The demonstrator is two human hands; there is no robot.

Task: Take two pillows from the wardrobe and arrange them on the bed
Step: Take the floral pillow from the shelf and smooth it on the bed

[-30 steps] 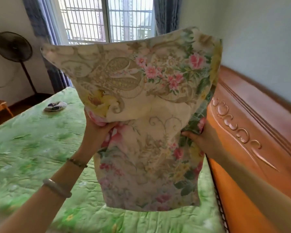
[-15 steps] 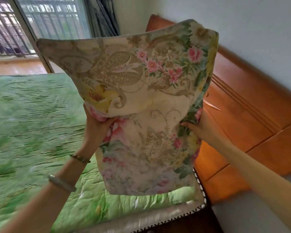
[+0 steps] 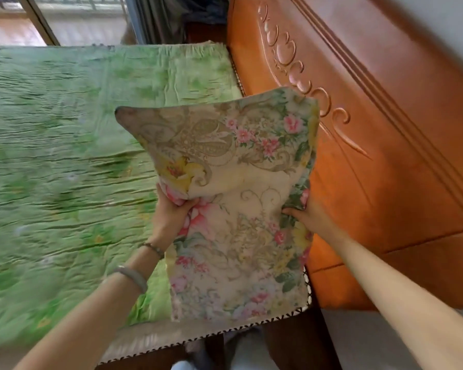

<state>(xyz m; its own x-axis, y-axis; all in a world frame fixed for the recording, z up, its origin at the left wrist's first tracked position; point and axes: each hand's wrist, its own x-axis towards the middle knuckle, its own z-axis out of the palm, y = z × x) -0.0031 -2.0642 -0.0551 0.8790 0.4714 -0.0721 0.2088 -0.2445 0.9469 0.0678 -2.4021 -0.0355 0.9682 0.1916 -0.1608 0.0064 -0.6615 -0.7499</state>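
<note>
Both hands, left hand (image 3: 171, 214) and right hand (image 3: 309, 218), grip the pillow (image 3: 233, 198) at its sides, probably to lay it flat on the bed (image 3: 64, 156) below them.

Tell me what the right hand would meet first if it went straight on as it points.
The right hand points into the pillow it grips; past that, probably the bedspread by the headboard, though depth is unclear.
</note>
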